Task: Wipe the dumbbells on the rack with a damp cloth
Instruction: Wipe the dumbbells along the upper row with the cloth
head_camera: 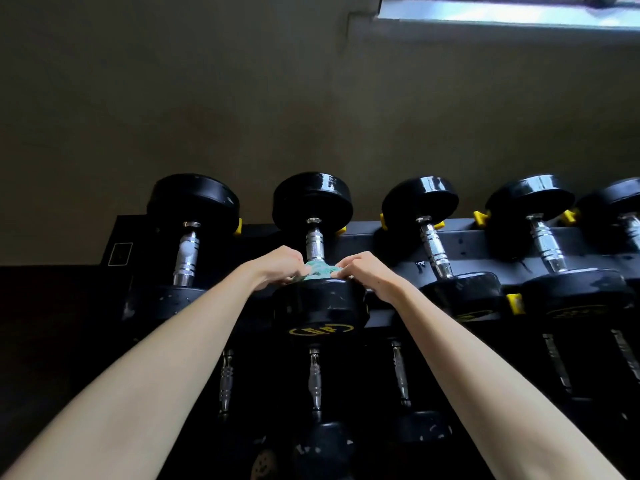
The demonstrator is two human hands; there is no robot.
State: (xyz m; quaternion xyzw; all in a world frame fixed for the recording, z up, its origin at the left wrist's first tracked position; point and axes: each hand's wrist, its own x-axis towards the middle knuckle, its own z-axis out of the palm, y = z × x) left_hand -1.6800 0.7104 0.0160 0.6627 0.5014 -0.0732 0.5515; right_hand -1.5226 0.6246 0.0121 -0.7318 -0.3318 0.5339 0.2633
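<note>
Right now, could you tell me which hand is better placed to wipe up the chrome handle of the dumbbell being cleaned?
Probably the left hand: its fingertips pinch the green cloth right beside the chrome handle, while the right hand holds the cloth's far edge over the lower dumbbell head.

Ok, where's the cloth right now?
In the head view, the green cloth is bunched around the near end of the second dumbbell's handle, pinched between the left hand and right hand.
</note>
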